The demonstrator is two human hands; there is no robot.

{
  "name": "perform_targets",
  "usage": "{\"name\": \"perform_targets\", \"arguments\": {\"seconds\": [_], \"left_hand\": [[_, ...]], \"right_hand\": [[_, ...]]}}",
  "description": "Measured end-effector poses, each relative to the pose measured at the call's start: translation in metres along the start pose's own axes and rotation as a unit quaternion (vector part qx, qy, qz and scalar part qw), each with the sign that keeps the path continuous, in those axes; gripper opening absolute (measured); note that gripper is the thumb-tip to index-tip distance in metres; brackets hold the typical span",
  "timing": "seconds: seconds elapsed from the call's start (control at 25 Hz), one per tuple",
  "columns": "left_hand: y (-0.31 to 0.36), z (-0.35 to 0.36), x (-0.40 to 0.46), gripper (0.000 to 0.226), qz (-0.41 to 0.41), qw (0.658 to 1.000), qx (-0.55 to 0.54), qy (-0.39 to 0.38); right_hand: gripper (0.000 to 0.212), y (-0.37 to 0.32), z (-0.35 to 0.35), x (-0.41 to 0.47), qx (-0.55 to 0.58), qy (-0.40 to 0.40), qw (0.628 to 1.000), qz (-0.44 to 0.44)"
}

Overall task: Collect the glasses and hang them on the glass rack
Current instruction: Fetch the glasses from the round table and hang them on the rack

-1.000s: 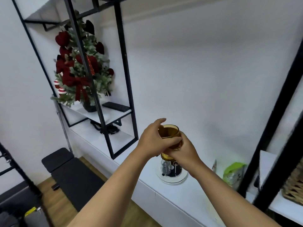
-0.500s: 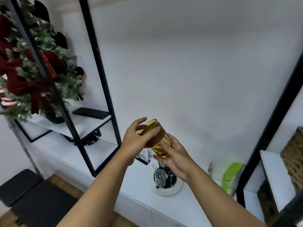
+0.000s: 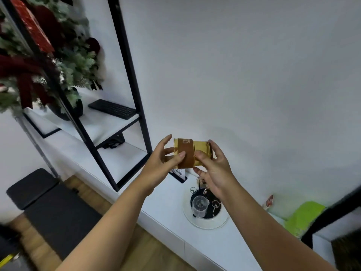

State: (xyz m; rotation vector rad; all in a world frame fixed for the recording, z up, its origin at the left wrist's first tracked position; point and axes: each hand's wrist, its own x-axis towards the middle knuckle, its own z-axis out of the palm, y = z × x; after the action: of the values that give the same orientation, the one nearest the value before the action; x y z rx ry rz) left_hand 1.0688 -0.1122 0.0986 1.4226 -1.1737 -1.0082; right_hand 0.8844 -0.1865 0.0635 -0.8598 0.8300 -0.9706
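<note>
An amber glass point(image 3: 201, 150) with a brown band around its middle lies on its side in the air between both hands. My left hand point(image 3: 162, 165) grips its left end and my right hand point(image 3: 214, 173) grips its right end. Below them the wire glass rack point(image 3: 214, 205) stands on a round white base point(image 3: 207, 223) on the white counter. One clear glass point(image 3: 200, 206) hangs upside down on a rack post. My right hand hides part of the rack.
A black metal shelf frame point(image 3: 134, 90) rises at the left, with a decorated Christmas plant point(image 3: 48, 61) and a black keyboard point(image 3: 113, 109) on its shelf. A green packet point(image 3: 304, 216) lies at the right. A small card point(image 3: 178, 173) stands behind the rack. Wooden floor lies below.
The amber glass has turned from upright to lying sideways between my hands. The view has shifted closer and to the right, over the rack.
</note>
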Motion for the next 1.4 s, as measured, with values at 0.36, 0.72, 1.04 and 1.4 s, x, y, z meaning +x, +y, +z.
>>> {"name": "perform_targets", "arguments": {"seconds": [0.36,0.72,1.04,1.4], "left_hand": [[-0.149,-0.029,0.07,0.079,-0.019,0.988,0.14,-0.057],[-0.284,-0.021,0.111,0.065,-0.111,0.979,0.136,-0.102],[-0.352,0.009,0.098,0.06,-0.178,0.965,0.127,-0.141],[-0.37,0.014,0.11,0.051,-0.21,0.958,0.133,-0.14]], "right_hand": [[0.092,0.059,-0.006,0.079,-0.39,0.074,0.914,-0.083],[0.083,0.154,-0.044,0.128,-0.559,0.146,0.814,-0.064],[0.084,0.215,-0.055,0.145,-0.609,0.135,0.779,-0.058],[0.083,0.255,-0.061,0.169,-0.701,0.141,0.697,-0.06]]}}
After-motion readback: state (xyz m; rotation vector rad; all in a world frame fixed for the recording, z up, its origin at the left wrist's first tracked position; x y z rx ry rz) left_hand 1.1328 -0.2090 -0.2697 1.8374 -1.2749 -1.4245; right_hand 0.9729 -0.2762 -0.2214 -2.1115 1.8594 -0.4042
